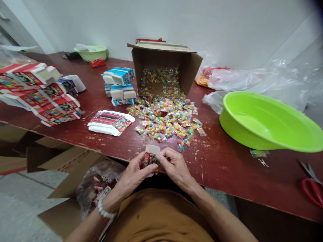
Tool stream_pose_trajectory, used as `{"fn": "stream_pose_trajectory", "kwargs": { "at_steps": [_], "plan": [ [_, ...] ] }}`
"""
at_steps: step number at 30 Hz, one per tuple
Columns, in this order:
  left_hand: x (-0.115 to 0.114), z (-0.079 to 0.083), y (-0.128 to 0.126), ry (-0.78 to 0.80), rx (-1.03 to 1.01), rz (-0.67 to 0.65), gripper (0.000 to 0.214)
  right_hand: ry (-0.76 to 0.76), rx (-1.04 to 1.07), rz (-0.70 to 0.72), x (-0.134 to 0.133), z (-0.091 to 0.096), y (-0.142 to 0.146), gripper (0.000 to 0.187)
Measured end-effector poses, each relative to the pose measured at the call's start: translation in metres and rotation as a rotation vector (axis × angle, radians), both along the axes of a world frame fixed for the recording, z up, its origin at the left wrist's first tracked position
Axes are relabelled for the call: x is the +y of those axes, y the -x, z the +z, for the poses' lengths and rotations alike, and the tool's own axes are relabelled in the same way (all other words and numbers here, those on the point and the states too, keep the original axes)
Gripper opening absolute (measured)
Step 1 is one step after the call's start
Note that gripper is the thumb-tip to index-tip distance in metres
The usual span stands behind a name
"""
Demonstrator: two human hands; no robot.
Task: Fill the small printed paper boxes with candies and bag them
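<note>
At the table's front edge my left hand (136,168) is closed round a small red printed candy box (146,159), its white flap (152,149) standing up at the far end. My right hand (176,166) is closed at the box's right side, thumb and fingers pressed on it. Whether a candy packet is between those fingers is hidden. Just beyond lie many small clear packets of coloured candies (171,117), spilling out of a cardboard carton (191,72) tipped on its side. Left of them is a row of flattened red boxes (111,122).
Stacked red boxes (50,94) and blue boxes (118,80) stand left. A green basin (252,141) and red-handled scissors (311,188) are at right, with plastic bags (262,80) behind. Below the left edge, an open carton (68,181) holds a bag of filled boxes (102,186).
</note>
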State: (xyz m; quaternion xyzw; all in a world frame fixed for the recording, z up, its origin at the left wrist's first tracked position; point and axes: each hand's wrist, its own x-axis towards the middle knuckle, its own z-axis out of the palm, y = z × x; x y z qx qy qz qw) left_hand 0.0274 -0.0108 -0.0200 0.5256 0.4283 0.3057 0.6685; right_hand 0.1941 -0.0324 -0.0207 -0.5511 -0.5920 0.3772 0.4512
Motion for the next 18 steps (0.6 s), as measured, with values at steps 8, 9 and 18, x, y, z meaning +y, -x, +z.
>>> {"fn": "stream_pose_trajectory", "kwargs": {
  "at_steps": [8,9,18],
  "plan": [
    [-0.020,-0.006,0.003,-0.191,0.060,0.352,0.064,0.059,0.251,-0.076,0.001,-0.009,0.011,0.045],
    [-0.020,-0.003,0.002,-0.187,0.062,0.341,0.061,0.054,0.306,-0.094,-0.001,-0.011,0.015,0.048],
    [-0.008,0.005,0.008,-0.041,-0.052,0.159,0.030,0.052,0.311,-0.010,0.002,-0.005,0.010,0.020]
  ]
}}
